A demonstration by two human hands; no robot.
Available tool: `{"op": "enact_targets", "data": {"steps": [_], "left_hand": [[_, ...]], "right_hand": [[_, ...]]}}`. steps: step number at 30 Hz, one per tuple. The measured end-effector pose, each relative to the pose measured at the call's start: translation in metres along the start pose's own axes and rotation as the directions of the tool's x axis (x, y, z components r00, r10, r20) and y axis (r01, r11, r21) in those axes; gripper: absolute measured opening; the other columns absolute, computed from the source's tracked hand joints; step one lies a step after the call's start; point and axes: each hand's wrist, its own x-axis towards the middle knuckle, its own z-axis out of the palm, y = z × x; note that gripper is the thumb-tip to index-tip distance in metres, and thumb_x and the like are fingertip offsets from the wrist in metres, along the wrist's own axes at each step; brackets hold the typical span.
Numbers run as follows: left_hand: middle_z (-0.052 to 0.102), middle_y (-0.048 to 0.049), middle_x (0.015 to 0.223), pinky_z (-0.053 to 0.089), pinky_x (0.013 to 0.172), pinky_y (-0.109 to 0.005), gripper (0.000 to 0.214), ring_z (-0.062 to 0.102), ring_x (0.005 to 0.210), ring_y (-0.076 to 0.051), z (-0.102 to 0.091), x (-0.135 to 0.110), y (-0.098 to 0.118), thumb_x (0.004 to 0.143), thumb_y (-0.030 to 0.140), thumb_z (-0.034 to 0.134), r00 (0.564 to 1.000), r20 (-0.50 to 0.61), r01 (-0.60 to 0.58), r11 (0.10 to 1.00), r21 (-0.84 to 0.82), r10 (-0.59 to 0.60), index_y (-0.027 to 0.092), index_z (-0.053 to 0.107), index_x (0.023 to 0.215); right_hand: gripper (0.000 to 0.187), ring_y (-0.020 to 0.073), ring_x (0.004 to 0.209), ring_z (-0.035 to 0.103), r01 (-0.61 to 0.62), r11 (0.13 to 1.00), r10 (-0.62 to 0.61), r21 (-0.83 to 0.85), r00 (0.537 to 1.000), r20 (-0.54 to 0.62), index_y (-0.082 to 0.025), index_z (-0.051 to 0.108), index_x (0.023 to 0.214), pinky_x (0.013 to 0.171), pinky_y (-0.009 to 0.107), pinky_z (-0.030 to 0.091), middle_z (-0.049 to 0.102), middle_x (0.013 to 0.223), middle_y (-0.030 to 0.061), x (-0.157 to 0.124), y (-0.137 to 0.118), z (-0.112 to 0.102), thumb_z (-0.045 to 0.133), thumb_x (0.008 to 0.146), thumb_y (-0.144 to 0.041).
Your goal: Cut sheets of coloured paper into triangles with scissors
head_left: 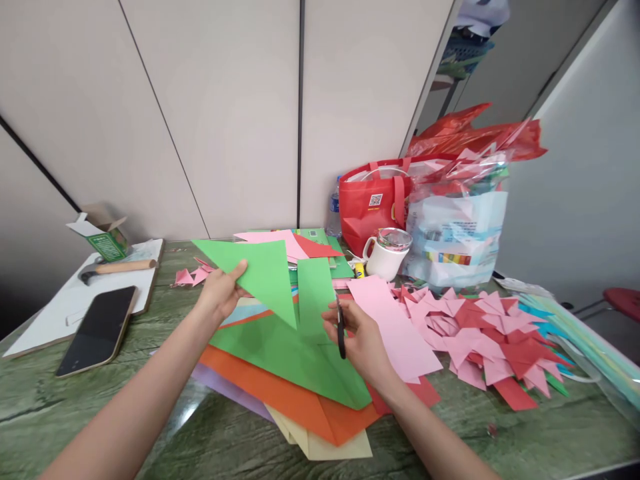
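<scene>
Nearest, on the green-grained counter (500,443), a fanned stack of paper: cream sheet (345,450) lowest, lilac sheet (233,387) to the left, orange sheet (300,403) above, broad green sheet (285,357) on top. Just beyond, right hand (357,333) closed around the black handles of scissors (341,333), fingertips at the right edge of a green strip (315,287); whether actually touching it, hard to say from here, green against green. To the left, left hand (223,291) gripping a green triangle (267,267) between thumb and fingers, raised over the stack, with a narrow gap between triangle and strip. Beside the right hand, a pink strip (393,327); farther right, a heap of pink and red folded pieces (470,327). At far left, a dark phone (97,330) across the near edge of a white board (43,320), with a hammer (120,267) and an opened green box (107,243) farther back. Behind the papers, a lidded white mug (386,259), then a red bag (367,213) next to a stuffed clear plastic bag (455,230). Farthest, pale wall panels (225,113).
</scene>
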Motion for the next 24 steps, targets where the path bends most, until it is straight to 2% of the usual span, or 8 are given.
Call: {"op": "enact_targets", "data": {"steps": [2,4,7,9,13,18,21,24], "left_hand": [[0.071,-0.0122,0.081,0.057,0.059,-0.027,0.011,0.067,0.066,-0.015,0.013,0.031,0.006,0.082,0.011,0.052,1.000,0.019,0.008,1.000,0.012,-0.008,0.007,0.062,0.086],[0.070,-0.0152,0.087,0.057,0.065,-0.031,0.018,0.068,0.073,-0.018,0.024,0.057,0.009,0.086,0.021,0.049,0.998,0.063,0.006,0.999,0.031,-0.008,0.007,0.060,0.092],[0.065,-0.0226,0.099,0.054,0.075,-0.036,0.036,0.066,0.086,-0.022,0.033,0.077,0.007,0.089,0.034,0.040,0.992,0.126,-0.007,0.995,0.096,-0.005,0.005,0.054,0.105],[0.060,-0.0243,0.110,0.051,0.081,-0.037,0.044,0.063,0.096,-0.024,0.031,0.081,0.003,0.088,0.039,0.041,0.987,0.157,-0.048,0.985,0.163,0.022,0.006,0.047,0.117],[0.054,-0.0164,0.123,0.044,0.091,-0.037,0.055,0.054,0.111,-0.023,0.015,0.072,-0.009,0.080,0.038,0.055,0.960,0.254,-0.202,0.924,0.324,0.121,0.017,0.038,0.129],[0.069,-0.0102,0.101,0.041,0.092,-0.046,0.039,0.058,0.103,-0.029,-0.009,0.044,-0.019,0.064,0.033,0.068,0.867,0.457,-0.434,0.748,0.502,0.197,0.018,0.063,0.100],[0.070,-0.0089,0.100,0.044,0.088,-0.046,0.030,0.061,0.098,-0.030,-0.020,0.019,-0.019,0.067,0.035,0.062,0.806,0.550,-0.544,0.643,0.539,0.221,0.020,0.067,0.093],[0.072,-0.0079,0.095,0.048,0.083,-0.043,0.023,0.064,0.091,-0.027,-0.021,-0.008,-0.016,0.075,0.034,0.054,0.759,0.614,-0.609,0.569,0.552,0.217,0.021,0.069,0.088]], "right_hand": [[0.024,0.0225,0.085,0.062,0.044,0.972,-0.025,-0.231,0.996,0.084,-0.019,0.052,0.093,0.076,0.034,0.045,0.066,0.092,0.0070,0.000,0.004,-0.002,0.059,0.070,-0.016],[0.027,0.0230,0.090,0.061,0.073,0.891,-0.006,-0.447,0.989,0.148,-0.018,0.053,0.096,0.076,0.031,0.044,0.065,0.097,0.0080,0.000,0.007,-0.002,0.057,0.070,-0.010],[0.031,0.0219,0.088,0.061,0.039,0.734,0.063,-0.678,0.990,0.126,-0.018,0.052,0.102,0.070,0.027,0.042,0.065,0.098,0.0071,0.009,0.010,-0.004,0.055,0.073,-0.010],[0.030,0.0228,0.086,0.061,-0.011,0.678,0.095,-0.735,0.993,0.073,-0.018,0.052,0.103,0.067,0.026,0.041,0.066,0.096,0.0074,0.023,0.014,-0.005,0.056,0.074,-0.012],[0.029,0.0244,0.077,0.063,-0.118,0.627,0.150,-0.770,0.988,-0.029,-0.017,0.054,0.102,0.058,0.025,0.035,0.068,0.085,0.0078,0.057,0.024,-0.001,0.059,0.074,-0.020],[0.025,0.0228,0.074,0.063,-0.210,0.608,0.167,-0.765,0.977,-0.135,-0.021,0.058,0.099,0.055,0.024,0.032,0.069,0.080,0.0059,0.079,0.025,0.007,0.056,0.074,-0.018],[0.027,0.0217,0.075,0.063,-0.229,0.620,0.148,-0.750,0.973,-0.175,-0.021,0.060,0.097,0.056,0.024,0.033,0.069,0.082,0.0062,0.080,0.014,-0.011,0.054,0.072,-0.013],[0.022,0.0221,0.075,0.062,-0.236,0.644,0.139,-0.728,0.972,-0.191,-0.021,0.064,0.084,0.059,0.024,0.034,0.068,0.077,0.0052,0.074,0.004,-0.046,0.057,0.066,-0.009]]}}
